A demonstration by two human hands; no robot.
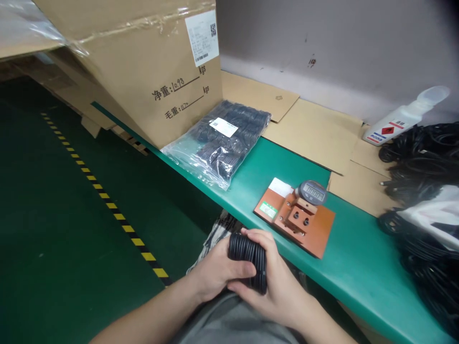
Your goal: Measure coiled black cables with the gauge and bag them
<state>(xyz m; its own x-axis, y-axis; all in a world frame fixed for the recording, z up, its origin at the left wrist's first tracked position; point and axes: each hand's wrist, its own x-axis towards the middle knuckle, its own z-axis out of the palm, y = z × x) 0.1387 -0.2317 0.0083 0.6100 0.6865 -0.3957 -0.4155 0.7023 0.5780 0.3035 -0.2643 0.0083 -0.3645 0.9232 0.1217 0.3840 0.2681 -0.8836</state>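
Note:
A stack of black ring-shaped coils (247, 251), like rubber rings or coiled cable, sits between my two hands just in front of my lap. My left hand (218, 270) is closed around its left side, the thumb lying across the front. From the right, my right hand (276, 277) wraps the other side, with fingers over the top and thumb underneath. On the green table edge beyond my hands lies an orange-brown fixture (322, 234) bearing a round digital gauge (311, 192).
A clear bag (229, 138) of similar black coils lies against a large cardboard box (143, 71). Cardboard sheets (315, 129) cover the table's back. At right are a white bottle (394, 122) and heaps of black cables (430, 277). Yellow-black tape (118, 216) marks the floor.

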